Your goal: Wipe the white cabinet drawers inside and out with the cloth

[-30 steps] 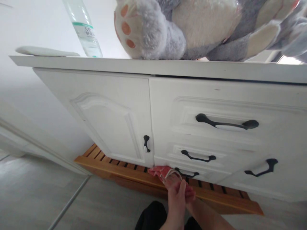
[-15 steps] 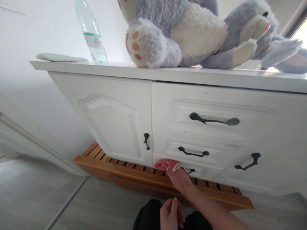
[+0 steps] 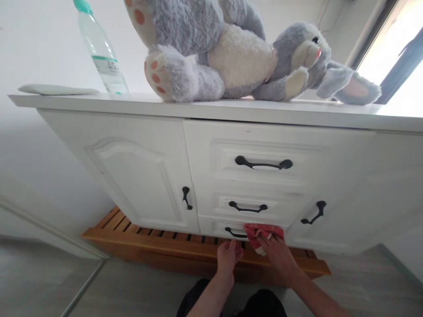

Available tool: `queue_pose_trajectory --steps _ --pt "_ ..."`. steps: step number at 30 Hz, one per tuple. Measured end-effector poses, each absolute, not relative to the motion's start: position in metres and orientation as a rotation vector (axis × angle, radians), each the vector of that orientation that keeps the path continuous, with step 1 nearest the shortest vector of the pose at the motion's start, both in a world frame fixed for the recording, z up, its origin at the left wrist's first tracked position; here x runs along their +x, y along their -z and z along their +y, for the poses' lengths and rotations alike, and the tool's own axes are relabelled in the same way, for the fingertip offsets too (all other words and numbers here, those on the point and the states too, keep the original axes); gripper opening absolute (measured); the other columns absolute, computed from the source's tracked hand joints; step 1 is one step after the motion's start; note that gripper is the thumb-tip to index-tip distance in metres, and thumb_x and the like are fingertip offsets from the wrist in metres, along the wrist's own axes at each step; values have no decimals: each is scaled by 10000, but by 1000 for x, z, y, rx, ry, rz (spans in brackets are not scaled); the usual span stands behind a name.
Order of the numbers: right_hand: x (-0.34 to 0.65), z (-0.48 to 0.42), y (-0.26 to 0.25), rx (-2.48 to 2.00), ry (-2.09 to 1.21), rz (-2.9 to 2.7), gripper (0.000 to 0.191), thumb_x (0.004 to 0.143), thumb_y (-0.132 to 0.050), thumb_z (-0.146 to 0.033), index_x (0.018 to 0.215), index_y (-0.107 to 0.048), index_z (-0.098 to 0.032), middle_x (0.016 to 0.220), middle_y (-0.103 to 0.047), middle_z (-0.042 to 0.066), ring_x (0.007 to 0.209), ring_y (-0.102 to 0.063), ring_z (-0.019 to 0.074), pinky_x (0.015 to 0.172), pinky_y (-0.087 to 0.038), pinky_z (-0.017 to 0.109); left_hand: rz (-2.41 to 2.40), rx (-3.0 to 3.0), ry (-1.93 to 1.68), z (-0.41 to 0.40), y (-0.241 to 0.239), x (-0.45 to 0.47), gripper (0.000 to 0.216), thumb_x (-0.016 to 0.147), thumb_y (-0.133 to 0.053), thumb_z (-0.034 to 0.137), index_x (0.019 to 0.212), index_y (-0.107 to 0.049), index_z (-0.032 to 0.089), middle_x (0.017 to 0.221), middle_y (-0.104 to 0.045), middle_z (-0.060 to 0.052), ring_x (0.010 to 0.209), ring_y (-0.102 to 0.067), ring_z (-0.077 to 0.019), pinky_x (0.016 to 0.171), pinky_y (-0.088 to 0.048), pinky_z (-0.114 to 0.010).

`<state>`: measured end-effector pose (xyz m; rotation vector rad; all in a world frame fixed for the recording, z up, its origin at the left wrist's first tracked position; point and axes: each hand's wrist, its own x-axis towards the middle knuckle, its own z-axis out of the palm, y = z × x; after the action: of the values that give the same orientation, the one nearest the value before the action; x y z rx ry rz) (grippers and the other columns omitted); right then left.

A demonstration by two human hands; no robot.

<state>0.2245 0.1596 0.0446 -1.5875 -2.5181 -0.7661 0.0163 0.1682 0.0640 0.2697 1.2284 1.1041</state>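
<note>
Since 0.5 s ago the red cloth [image 3: 264, 230] has slid from the left end of the bottom drawer [image 3: 216, 227] to its right end, and the left hand [image 3: 228, 255] has come up from the lap to the drawer front. Right hand [image 3: 278, 254] lies flat, fingers stretched out, pressing the cloth against the drawer; thumb hidden, so no clear pinch. Left hand is loosely curled with nothing visible in it, just below the black drawer handle [image 3: 234, 232]; contact unclear. Drawer belongs to a white cabinet [image 3: 139, 145] standing on a slatted wooden rack [image 3: 158, 237]. On top: clear bottle [image 3: 103, 61] with teal cap and a green-banded label [image 3: 110, 66], print too small to read; grey-and-white plush rabbit [image 3: 231, 57] lying on its side; flat white object [image 3: 56, 89] at far left.
</note>
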Motion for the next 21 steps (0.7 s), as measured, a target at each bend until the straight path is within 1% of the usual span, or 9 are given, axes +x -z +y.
queue_pose_trajectory --steps 3,6,8,10,13,17,21 --pt "240 156 -37 -1585 748 -2471 645 721 -514 44 1326 -581 -171 1274 -677 120 972 -682 253 841 -557 405 1233 242 -1076 191 -64 32 267 868 -646 234 626 -552 173 560 -625 -16 545 -670 -150 618 -588 -300" --pt "250 155 -29 -1530 692 -2448 681 706 -492 58 1340 -574 -178 1329 -653 116 1090 -661 258 908 -552 415 1261 202 -1057 204 -61 42 292 896 -596 226 617 -514 200 538 -624 -21 564 -678 -163 696 -604 -340" --pt "256 155 -19 -1496 640 -2441 704 700 -485 59 1359 -562 -177 1325 -656 121 1144 -644 253 949 -542 412 1284 178 -1056 208 -58 45 248 902 -577 213 660 -527 197 555 -643 -30 585 -692 -178 731 -606 -366" --pt "261 156 -5 -1484 603 -2444 708 708 -487 51 1374 -550 -180 1326 -655 124 1164 -638 251 962 -541 415 1305 163 -1061 210 -55 46 192 899 -572 194 709 -545 185 573 -656 -34 593 -702 -193 732 -604 -377" --pt "263 157 21 -1511 576 -2439 646 714 -507 34 1318 -598 -174 1277 -686 120 1110 -666 255 917 -562 405 1324 150 -1074 212 -52 46 154 886 -579 162 735 -555 177 582 -660 -24 606 -713 -202 716 -602 -368" --pt "250 161 49 -1556 537 -2423 556 704 -528 25 1207 -669 -166 1148 -741 119 967 -704 249 834 -569 366 1331 123 -1080 213 -49 45 131 877 -587 126 751 -575 163 612 -685 -36 598 -717 -194 687 -615 -359" --pt "227 164 59 -1520 473 -2409 508 729 -532 20 1176 -677 -172 1129 -749 89 973 -697 255 829 -552 375 1335 93 -1085 214 -45 45 197 865 -604 116 683 -551 171 563 -659 -40 565 -720 -201 651 -632 -346"
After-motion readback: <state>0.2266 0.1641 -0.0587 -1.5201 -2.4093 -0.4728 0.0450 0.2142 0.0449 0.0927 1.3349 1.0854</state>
